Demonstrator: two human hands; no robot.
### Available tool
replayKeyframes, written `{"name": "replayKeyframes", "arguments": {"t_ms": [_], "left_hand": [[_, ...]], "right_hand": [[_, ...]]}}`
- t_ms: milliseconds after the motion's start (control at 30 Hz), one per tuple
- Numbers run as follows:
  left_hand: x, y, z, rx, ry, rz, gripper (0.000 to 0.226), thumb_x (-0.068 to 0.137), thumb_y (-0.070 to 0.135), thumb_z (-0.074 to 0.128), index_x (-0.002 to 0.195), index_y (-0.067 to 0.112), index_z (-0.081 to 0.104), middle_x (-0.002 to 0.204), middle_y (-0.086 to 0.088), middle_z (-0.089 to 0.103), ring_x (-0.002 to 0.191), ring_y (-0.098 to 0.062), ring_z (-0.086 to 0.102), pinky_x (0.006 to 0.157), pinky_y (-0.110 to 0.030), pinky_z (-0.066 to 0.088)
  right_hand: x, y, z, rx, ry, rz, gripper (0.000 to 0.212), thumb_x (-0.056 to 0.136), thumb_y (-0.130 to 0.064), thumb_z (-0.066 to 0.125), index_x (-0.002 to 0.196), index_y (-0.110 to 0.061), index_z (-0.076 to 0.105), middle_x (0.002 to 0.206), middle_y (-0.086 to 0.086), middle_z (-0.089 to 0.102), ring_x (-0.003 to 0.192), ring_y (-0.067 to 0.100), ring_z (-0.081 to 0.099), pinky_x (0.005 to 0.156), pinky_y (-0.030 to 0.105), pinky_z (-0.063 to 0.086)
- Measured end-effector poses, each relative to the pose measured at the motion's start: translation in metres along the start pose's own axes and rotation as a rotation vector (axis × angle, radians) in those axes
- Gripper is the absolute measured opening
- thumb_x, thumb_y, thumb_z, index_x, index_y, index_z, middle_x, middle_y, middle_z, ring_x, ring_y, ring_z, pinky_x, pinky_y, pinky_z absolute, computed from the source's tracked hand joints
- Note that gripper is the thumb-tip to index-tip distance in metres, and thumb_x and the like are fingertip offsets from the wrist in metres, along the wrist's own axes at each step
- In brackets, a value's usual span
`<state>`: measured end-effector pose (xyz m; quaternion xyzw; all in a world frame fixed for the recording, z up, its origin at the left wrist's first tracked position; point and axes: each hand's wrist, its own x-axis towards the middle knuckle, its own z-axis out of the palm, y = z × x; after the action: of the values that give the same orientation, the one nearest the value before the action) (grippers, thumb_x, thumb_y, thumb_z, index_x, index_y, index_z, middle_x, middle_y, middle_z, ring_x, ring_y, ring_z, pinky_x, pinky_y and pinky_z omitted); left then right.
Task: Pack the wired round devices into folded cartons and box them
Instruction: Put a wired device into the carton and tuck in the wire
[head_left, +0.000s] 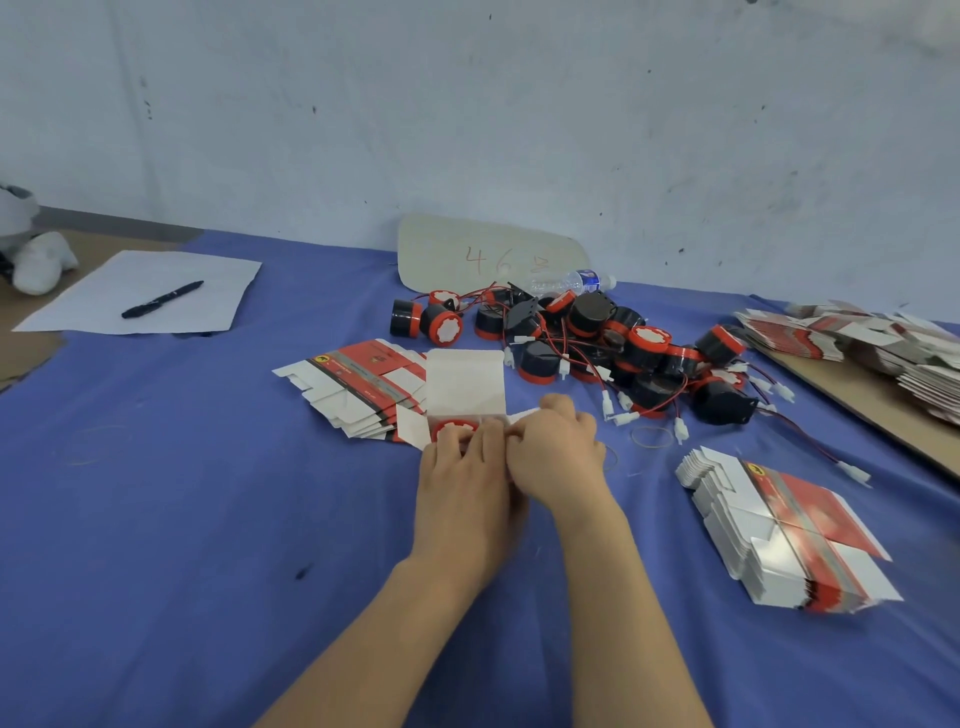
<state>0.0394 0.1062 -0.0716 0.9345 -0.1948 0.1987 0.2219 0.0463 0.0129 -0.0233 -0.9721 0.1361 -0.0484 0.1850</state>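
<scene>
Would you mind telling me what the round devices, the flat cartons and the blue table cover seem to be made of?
Round devices: probably moulded plastic, black bodies with red rims, faintly shiny. Flat cartons: thin printed card, glossy outside judging by the glare, plain white inside. Blue table cover: apparently cloth, matte, with soft wrinkles.

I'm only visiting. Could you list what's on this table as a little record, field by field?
Surface: blue cloth
Left hand: left hand holds the open carton
Right hand: right hand grips the carton's right side
Inside carton: round device, red rim showing
Behind the hands: pile of wired devices
Flat cartons: left stack; right stack
Far left: pen on white paper
</scene>
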Motion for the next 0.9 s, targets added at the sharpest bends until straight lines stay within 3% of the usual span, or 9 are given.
{"name": "replayKeyframes", "arguments": {"t_ms": [133, 233, 300, 367, 433, 533, 633, 800, 900], "left_hand": [[0.004, 0.000, -0.002, 0.012, 0.000, -0.003, 0.049, 0.091, 0.034, 0.044, 0.138, 0.024, 0.033, 0.124, 0.010, 0.051, 0.112, -0.016, 0.037, 0.091, -0.026, 0.027], [0.005, 0.004, -0.003, 0.058, -0.011, -0.005, 0.043, 0.091, 0.029, 0.041, 0.134, 0.024, 0.036, 0.122, 0.009, 0.052, 0.111, -0.019, 0.037, 0.093, -0.028, 0.027], [0.005, 0.005, -0.002, 0.071, -0.005, -0.001, 0.037, 0.090, 0.023, 0.040, 0.127, 0.025, 0.041, 0.119, 0.008, 0.053, 0.110, -0.021, 0.038, 0.092, -0.029, 0.026], [0.005, 0.004, -0.002, 0.058, 0.002, 0.013, 0.035, 0.090, 0.022, 0.040, 0.125, 0.026, 0.044, 0.119, 0.008, 0.054, 0.109, -0.021, 0.038, 0.089, -0.029, 0.027], [0.006, 0.000, -0.004, 0.009, 0.007, 0.019, 0.033, 0.092, 0.026, 0.041, 0.125, 0.028, 0.045, 0.120, 0.011, 0.055, 0.111, -0.018, 0.038, 0.088, -0.028, 0.028], [0.008, -0.007, -0.008, -0.088, 0.034, 0.000, 0.027, 0.095, 0.028, 0.044, 0.121, 0.024, 0.050, 0.116, 0.007, 0.059, 0.109, -0.016, 0.046, 0.083, -0.025, 0.036], [0.010, -0.015, -0.015, -0.220, 0.114, -0.044, 0.025, 0.094, 0.019, 0.048, 0.118, 0.019, 0.054, 0.109, 0.000, 0.061, 0.101, -0.020, 0.054, 0.075, -0.027, 0.039], [0.016, -0.029, -0.022, -0.251, 0.467, -0.190, 0.033, 0.084, 0.008, 0.063, 0.116, 0.009, 0.059, 0.127, -0.006, 0.054, 0.121, -0.028, 0.047, 0.100, -0.039, 0.033], [0.020, -0.037, -0.028, -0.806, 0.582, -0.494, 0.030, 0.094, 0.029, 0.049, 0.119, 0.014, 0.051, 0.123, -0.001, 0.052, 0.113, -0.017, 0.048, 0.088, -0.022, 0.039]], "right_hand": [[0.002, 0.002, 0.003, 0.063, -0.077, -0.005, 0.035, 0.099, -0.021, 0.034, 0.117, -0.008, 0.061, 0.157, 0.003, 0.014, 0.134, 0.033, 0.021, 0.106, 0.041, 0.026], [0.002, 0.004, 0.003, 0.268, 0.086, -0.053, 0.028, 0.095, -0.010, 0.044, 0.107, -0.011, 0.069, 0.150, 0.008, 0.029, 0.128, 0.030, 0.035, 0.098, 0.033, 0.036], [0.002, 0.006, 0.000, 0.463, 0.252, -0.059, 0.025, 0.092, -0.008, 0.049, 0.106, -0.018, 0.066, 0.126, 0.004, 0.052, 0.108, 0.020, 0.053, 0.080, 0.020, 0.043], [0.003, 0.007, -0.002, 0.618, 0.289, -0.048, 0.016, 0.093, -0.009, 0.052, 0.102, -0.021, 0.058, 0.089, -0.007, 0.062, 0.081, 0.011, 0.059, 0.055, 0.007, 0.039], [0.003, 0.005, -0.002, 0.652, 0.268, -0.055, 0.004, 0.094, -0.020, 0.056, 0.093, -0.016, 0.057, 0.073, -0.009, 0.063, 0.069, 0.006, 0.060, 0.051, 0.008, 0.040], [0.005, 0.006, 0.002, 0.548, 0.209, -0.084, 0.037, 0.096, -0.029, 0.052, 0.081, 0.002, 0.067, 0.078, 0.004, 0.070, 0.070, 0.019, 0.060, 0.060, 0.024, 0.045], [0.008, 0.012, 0.009, 0.475, 0.118, -0.072, 0.018, 0.093, -0.022, 0.057, 0.091, -0.009, 0.069, 0.092, 0.003, 0.069, 0.083, 0.016, 0.059, 0.061, 0.023, 0.043], [0.010, 0.011, 0.020, 0.610, -0.017, -0.036, 0.016, 0.090, -0.030, 0.062, 0.103, -0.024, 0.055, 0.081, -0.013, 0.057, 0.073, 0.005, 0.053, 0.057, 0.019, 0.040], [0.011, 0.009, 0.022, 0.694, -0.049, -0.046, 0.034, 0.092, -0.021, 0.058, 0.125, -0.025, 0.048, 0.085, -0.018, 0.055, 0.073, -0.001, 0.053, 0.052, 0.010, 0.038]]}}
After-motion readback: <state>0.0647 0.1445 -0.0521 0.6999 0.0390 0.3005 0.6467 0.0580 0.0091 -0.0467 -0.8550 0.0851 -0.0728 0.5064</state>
